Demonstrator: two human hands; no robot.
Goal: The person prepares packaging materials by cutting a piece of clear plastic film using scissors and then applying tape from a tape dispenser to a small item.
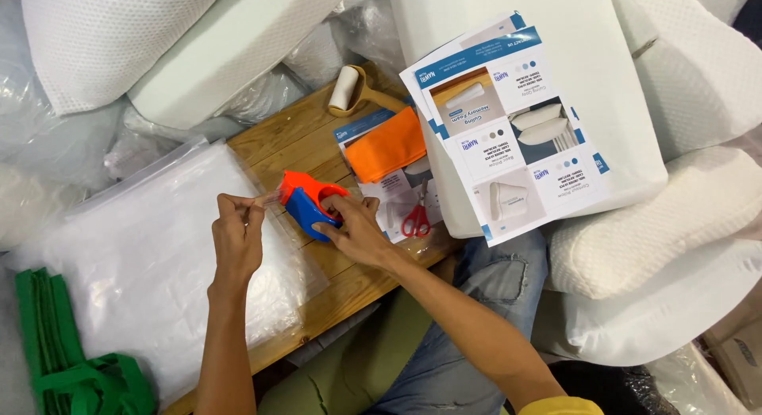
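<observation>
Head view: my right hand (355, 228) grips the orange-and-blue tape dispenser (309, 202); left fingers (252, 208) pinch its pulled tape end above the clear plastic bag (143, 248), not yet taped.

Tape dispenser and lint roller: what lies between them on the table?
In the head view, bare wooden table lies between the tape dispenser and lint roller; the orange cloth sits just beside that stretch.
</observation>
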